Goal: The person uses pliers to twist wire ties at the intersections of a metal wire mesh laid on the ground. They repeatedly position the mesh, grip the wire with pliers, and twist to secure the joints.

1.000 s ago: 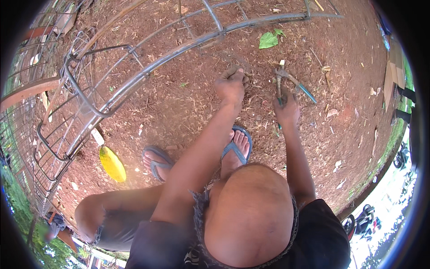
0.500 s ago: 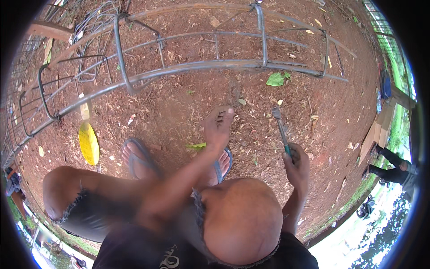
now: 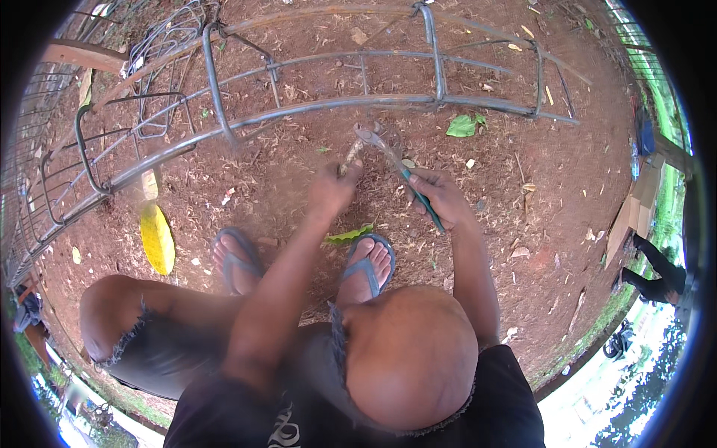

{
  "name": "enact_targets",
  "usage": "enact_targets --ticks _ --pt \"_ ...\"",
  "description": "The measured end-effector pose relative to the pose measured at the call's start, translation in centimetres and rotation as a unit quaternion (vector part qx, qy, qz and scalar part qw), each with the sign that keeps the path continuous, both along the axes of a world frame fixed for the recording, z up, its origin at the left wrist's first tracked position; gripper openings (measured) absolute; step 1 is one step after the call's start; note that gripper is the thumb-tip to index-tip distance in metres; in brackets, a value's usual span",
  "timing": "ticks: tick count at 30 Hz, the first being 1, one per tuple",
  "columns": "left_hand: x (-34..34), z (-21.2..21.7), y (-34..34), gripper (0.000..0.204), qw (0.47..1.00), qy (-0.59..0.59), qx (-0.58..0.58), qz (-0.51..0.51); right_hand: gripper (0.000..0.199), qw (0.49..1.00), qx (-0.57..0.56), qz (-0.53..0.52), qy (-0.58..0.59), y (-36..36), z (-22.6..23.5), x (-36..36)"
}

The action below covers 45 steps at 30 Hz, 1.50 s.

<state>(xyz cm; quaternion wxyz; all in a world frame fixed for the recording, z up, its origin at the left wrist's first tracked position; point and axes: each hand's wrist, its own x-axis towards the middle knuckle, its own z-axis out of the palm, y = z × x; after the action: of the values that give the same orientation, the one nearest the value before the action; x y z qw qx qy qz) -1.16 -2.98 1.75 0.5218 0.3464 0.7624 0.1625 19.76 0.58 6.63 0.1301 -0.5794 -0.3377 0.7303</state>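
Note:
A pair of pincers [image 3: 387, 151] is spread between my two hands, just above the soil. Its metal jaws point away from me, toward the steel cage. My left hand [image 3: 333, 191] is closed around the worn, brownish handle. The other handle, green at its end, is gripped by my right hand [image 3: 442, 198], and its tip sticks out below the fingers. Beyond the pincers lies the steel bar cage [image 3: 328, 109], made of long bars with bent square ties around them. Neither hand touches the cage.
On the reddish soil lie a yellow leaf [image 3: 157, 240] and a green leaf [image 3: 461, 125]. Bent wire ties [image 3: 160, 60] are heaped at the far left. My sandalled feet [image 3: 367, 270] rest near my hands. Cardboard [image 3: 641, 196] and a person's dark-clad legs [image 3: 656, 269] appear at the right.
My right hand has brought the pincers left and away from me, in front of my feet. My left hand has drawn back slightly and taken one handle, and the handles are now apart.

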Motion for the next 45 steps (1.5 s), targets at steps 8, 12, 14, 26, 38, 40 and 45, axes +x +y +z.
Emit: enact_targets --ticks 8,12,14,26,38,40,45 --pt "-0.8 -0.9 3.2 0.080 0.995 -0.002 -0.073 -0.065 0.021 0.991 0.031 0.067 -0.108 1.6 -0.5 -0.2" --pt "-0.4 -3.3 2.9 0.079 0.996 0.072 0.005 -0.045 0.021 0.992 0.059 0.079 -0.075 2.6 -0.7 -0.9" --pt "-0.5 -3.7 2.9 0.084 0.999 0.020 -0.008 -0.046 0.020 0.994 0.066 0.040 -0.075 2.1 -0.9 -1.1" --pt "2.7 -1.5 3.2 0.090 0.998 -0.026 -0.038 -0.033 0.062 0.984 -0.024 -0.173 0.043 -7.1 -4.3 -6.0" --pt "3.9 -1.4 2.8 0.037 0.955 -0.253 -0.071 0.138 0.051 0.980 0.119 0.010 -0.160 -8.3 -5.5 -7.6" --pt "3.9 -1.5 3.5 0.036 0.974 -0.182 -0.108 0.078 0.057 0.941 0.146 0.022 -0.304 -8.2 -4.2 -8.4" --pt "5.2 -2.1 2.8 0.032 0.899 -0.381 -0.118 0.180 0.066 0.879 0.213 0.006 -0.427 -8.9 -3.2 -7.6"
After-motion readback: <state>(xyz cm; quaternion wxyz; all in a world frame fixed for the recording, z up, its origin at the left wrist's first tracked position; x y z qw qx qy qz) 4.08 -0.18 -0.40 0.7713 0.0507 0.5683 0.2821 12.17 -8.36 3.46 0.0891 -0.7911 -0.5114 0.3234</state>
